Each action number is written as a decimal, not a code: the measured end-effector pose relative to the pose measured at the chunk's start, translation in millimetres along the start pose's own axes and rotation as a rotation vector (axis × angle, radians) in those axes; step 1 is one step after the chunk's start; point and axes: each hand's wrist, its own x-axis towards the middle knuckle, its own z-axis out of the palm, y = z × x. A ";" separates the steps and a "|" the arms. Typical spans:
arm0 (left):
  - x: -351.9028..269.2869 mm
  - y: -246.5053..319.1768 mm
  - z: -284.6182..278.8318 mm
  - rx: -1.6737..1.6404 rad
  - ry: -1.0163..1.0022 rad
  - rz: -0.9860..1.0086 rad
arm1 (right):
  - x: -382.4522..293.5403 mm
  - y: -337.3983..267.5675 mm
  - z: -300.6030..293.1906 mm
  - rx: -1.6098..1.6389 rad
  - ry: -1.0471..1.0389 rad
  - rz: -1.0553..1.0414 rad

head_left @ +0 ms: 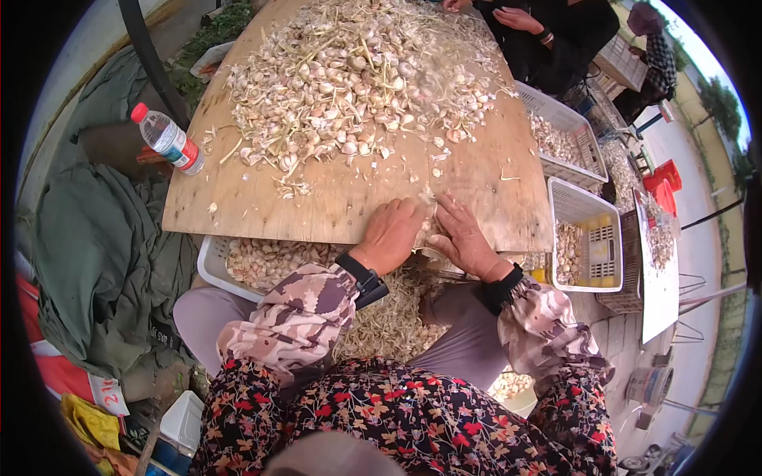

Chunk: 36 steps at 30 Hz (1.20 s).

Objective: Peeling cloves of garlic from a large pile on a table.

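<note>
Both my hands meet at the near edge of the plywood tabletop [238, 205], with garlic and papery husk [427, 227] between them. My left hand [390, 229] curves around from the left, its fingers close together. From the other side my right hand [463, 238] reaches in, fingers extended and thumb bent inward. The palms are hidden, so how firmly either hand grips is unclear. Beyond them rises a large heap of garlic [351, 89] with dry stalks and skins. Below the edge, a white plastic crate [209, 268] holds more garlic.
A water bottle [169, 140] stands at the table's left edge. White crates of garlic [616, 238] [595, 157] line the right side. Husks [387, 327] cover the ground between my knees. A person in black [553, 41] works at the far right corner. Green cloth [98, 256] lies left.
</note>
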 end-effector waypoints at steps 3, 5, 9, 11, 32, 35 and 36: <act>-2.2 15.3 -35.5 -0.364 -0.173 0.031 | 5.4 11.1 -49.6 0.395 -0.078 0.209; 25.6 -6.9 -48.9 -0.435 0.096 -0.251 | 26.2 25.1 -58.4 0.388 0.176 0.399; 68.1 -91.4 -38.9 -0.015 0.279 -0.272 | 120.5 33.9 -28.4 0.159 0.229 0.229; 71.4 -97.1 -22.5 0.129 0.173 -0.188 | 143.1 20.5 2.0 0.117 0.158 0.222; -39.5 18.8 -46.2 -0.543 0.024 -0.228 | 29.4 -79.2 -69.7 0.613 0.119 0.176; -78.4 35.2 -37.9 -0.482 -0.361 -0.206 | 56.3 -110.4 -69.1 0.756 0.316 0.125; -85.9 36.8 -32.2 -0.557 -0.387 -0.259 | 67.5 -125.8 -56.5 0.776 0.380 0.097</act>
